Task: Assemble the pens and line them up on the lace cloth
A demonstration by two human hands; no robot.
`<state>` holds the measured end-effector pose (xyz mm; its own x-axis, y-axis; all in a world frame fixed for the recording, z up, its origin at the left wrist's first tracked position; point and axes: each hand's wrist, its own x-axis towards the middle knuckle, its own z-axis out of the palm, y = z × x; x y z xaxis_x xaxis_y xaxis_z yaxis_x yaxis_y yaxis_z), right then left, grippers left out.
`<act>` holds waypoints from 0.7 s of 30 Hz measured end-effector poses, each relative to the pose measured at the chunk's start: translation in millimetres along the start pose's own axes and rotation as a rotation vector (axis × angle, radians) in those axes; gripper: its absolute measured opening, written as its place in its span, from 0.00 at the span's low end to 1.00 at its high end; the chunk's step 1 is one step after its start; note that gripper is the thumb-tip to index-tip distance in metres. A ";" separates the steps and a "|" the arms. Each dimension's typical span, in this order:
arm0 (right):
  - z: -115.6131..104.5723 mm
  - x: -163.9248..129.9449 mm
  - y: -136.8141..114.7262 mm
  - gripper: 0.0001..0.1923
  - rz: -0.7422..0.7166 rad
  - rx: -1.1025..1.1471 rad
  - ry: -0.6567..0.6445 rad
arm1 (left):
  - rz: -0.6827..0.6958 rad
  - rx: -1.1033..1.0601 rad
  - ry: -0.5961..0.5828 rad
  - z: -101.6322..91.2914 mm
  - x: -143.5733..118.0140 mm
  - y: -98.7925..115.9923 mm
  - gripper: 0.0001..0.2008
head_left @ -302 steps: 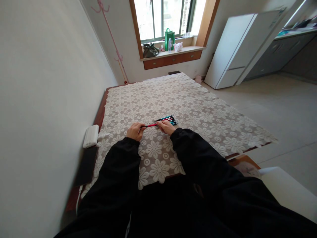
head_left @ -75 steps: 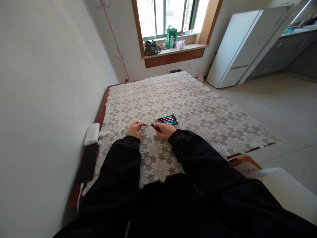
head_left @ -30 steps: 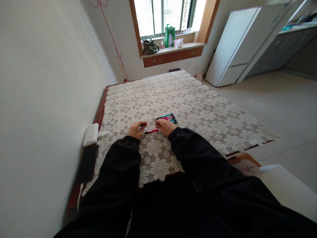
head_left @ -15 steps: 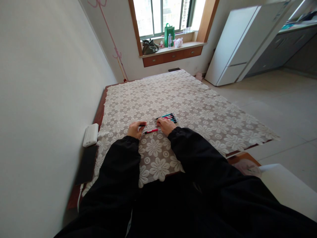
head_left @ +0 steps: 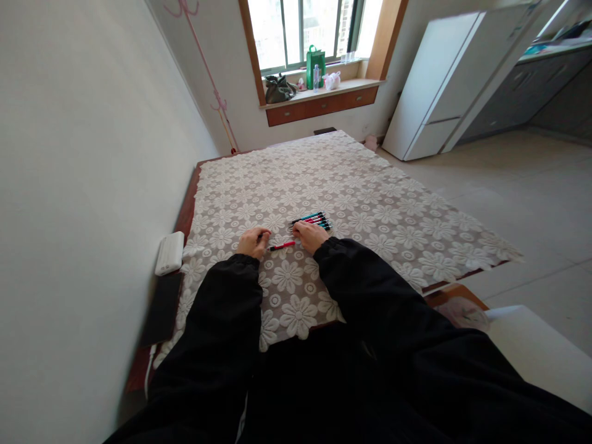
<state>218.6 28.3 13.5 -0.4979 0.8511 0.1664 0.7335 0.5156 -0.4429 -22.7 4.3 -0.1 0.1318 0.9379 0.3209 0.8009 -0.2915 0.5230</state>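
The table (head_left: 416, 246), covered by a floral lace cloth, carries all items. Both forearms in black sleeves extend toward 12 o'clock, wrists resting on the cloth. The left hand (head_left: 252, 242) lies palm down, fingers curled together and pinching a small dark part. The right hand (head_left: 311, 235) rests with fingers bent; their grip cannot be determined. A row of pens (head_left: 312, 220) lies at 12 o'clock of the right hand. The red pen (head_left: 283, 245) lies flat between both hands.
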 end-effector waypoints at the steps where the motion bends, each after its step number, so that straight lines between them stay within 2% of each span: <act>1: 0.0 0.0 -0.3 0.09 0.001 -0.003 0.000 | 0.037 -0.010 -0.018 -0.1 0.1 1.3 0.10; 4: -0.5 -0.1 -0.7 0.09 0.003 -0.020 -0.005 | 0.105 -0.030 -0.060 0.6 0.6 2.0 0.06; 9: -3.4 -0.8 -0.3 0.09 -0.016 -0.055 -0.020 | 0.092 0.003 -0.038 -0.1 0.6 -5.3 0.05; 14: -5.9 -1.5 0.0 0.09 -0.026 -0.085 -0.051 | 0.095 0.070 -0.065 -11.8 -0.5 -10.4 0.04; 21: -8.0 -3.6 -4.8 0.11 -0.106 -0.051 -0.007 | 0.100 0.094 -0.066 -21.7 -1.9 -9.7 0.15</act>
<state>220.6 23.6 22.0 -0.5770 0.7909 0.2039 0.6989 0.6073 -0.3778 -43.4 1.3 11.4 0.2494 0.9161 0.3140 0.8327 -0.3684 0.4133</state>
